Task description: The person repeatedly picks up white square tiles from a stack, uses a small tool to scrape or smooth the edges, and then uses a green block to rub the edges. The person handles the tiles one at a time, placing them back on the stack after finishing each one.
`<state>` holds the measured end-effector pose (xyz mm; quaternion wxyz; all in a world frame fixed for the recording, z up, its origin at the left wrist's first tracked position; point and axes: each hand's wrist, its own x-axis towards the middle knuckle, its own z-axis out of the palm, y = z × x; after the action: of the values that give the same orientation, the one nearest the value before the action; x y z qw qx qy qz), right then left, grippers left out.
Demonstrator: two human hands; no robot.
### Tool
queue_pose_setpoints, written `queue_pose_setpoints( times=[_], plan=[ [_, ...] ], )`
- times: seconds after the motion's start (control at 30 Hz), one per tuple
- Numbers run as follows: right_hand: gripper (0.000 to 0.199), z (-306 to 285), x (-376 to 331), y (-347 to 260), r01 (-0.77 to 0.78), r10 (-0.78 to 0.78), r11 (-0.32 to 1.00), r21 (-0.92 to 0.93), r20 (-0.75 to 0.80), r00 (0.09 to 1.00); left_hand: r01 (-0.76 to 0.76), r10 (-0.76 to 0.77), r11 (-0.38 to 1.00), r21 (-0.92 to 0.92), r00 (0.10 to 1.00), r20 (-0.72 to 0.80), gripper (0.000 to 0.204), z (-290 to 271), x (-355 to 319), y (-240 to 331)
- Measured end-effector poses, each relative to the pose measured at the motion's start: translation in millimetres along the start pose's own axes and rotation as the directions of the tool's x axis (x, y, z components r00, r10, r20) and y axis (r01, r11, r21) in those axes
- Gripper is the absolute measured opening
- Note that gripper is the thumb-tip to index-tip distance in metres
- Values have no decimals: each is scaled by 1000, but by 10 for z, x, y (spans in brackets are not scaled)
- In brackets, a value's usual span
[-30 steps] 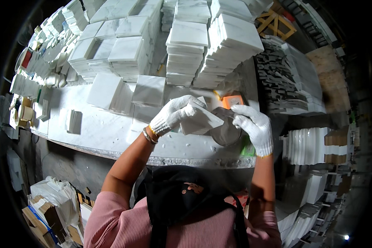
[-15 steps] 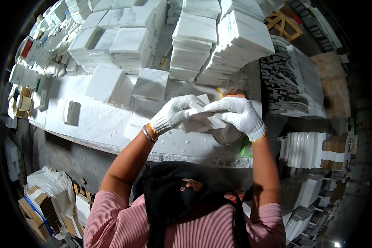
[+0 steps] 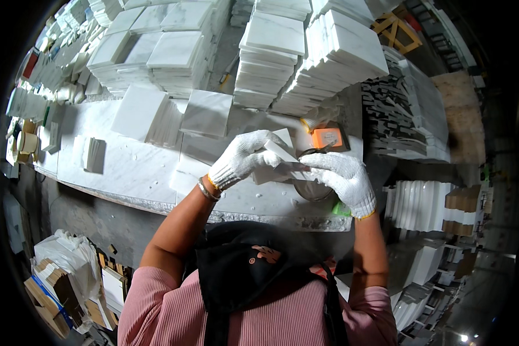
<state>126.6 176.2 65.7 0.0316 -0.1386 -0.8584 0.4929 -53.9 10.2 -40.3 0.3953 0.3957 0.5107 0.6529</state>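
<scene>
Both my hands wear white knit gloves and meet over the right part of the marble bench. My left hand [image 3: 242, 160] is closed on a small white marble tile [image 3: 281, 151], its thumb along the edge. Fingers of my right hand [image 3: 345, 180] are bent together at the right end of a thin marble piece [image 3: 292, 168]; the fingertips are partly hidden. Under the hands sits a round container [image 3: 315, 190], mostly covered. Just beyond my right hand are an orange box [image 3: 327, 138] and a dark tool [image 3: 322, 149].
Tall stacks of marble tiles [image 3: 269, 63] line the far side. A leaning tile group [image 3: 138, 112], a single square tile [image 3: 206, 113] and a few small upright pieces [image 3: 85, 153] stand on the bench [image 3: 135, 173]. Right of it are piled offcuts [image 3: 389, 109] and a stacked row [image 3: 418, 205].
My right hand has shifted a little right and toward me, uncovering the orange box and dark tool. My left hand keeps its hold on the marble tile.
</scene>
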Motion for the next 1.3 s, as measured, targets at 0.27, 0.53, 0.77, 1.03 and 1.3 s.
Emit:
queue_pose_setpoints(
  times=[0.27, 0.53, 0.77, 1.03, 1.3],
  plan=[
    [31, 322, -295, -68, -166, 227, 962, 217, -297, 927, 11, -11, 1000, -2, 1000, -11, 20, 38, 9, 42],
    [33, 488, -450, -151, -154, 253, 958, 243, -458, 852, -64, 63, 998, 20, 998, 9, 26, -7, 10, -12],
    [33, 621, -460, -184, -151, 237, 968, 202, -526, 817, 17, -18, 1000, 13, 1000, 15, 33, -15, -1, 3],
    [32, 714, -400, -201, -101, 199, 973, 208, -531, 824, -41, 40, 998, 56, 999, 6, 33, 7, -5, 11],
    [33, 857, -309, -163, -98, 161, 985, 143, -535, 830, -54, 55, 996, 78, 998, -3, 26, 8, 3, -57]
  ],
)
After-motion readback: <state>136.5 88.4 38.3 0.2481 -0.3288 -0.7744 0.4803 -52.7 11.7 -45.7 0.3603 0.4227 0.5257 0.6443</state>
